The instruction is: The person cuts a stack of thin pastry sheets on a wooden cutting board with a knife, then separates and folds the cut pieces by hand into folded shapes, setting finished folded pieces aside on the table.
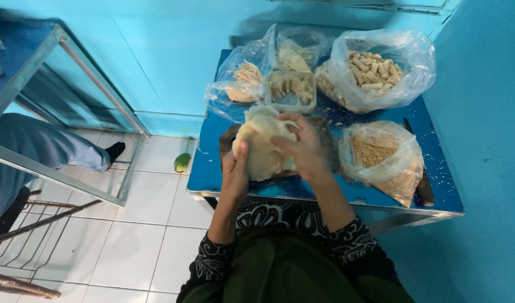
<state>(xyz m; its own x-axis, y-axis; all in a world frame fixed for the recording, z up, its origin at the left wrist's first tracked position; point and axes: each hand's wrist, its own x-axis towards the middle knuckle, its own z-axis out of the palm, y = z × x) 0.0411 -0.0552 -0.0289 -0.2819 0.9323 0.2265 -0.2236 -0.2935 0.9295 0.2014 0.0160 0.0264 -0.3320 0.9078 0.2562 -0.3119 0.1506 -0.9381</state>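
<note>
Both my hands hold a stack of thin, pale round wrappers (261, 147) above the near edge of a blue table (212, 168). My left hand (236, 168) grips the stack's lower left edge, thumb on top. My right hand (303, 147) lies across its right side, fingers curled over the top sheet. Under the stack sits a dark round board (327, 147), mostly hidden.
Clear bags of rolled pastries (375, 70), folded wrappers (243, 78) and crumbs (381, 157) crowd the table's far and right parts, with a plastic tub (291, 90). A green fruit (182, 163) lies on the white tiled floor. Another person's leg (55, 148) and a metal frame (61, 179) stand at left.
</note>
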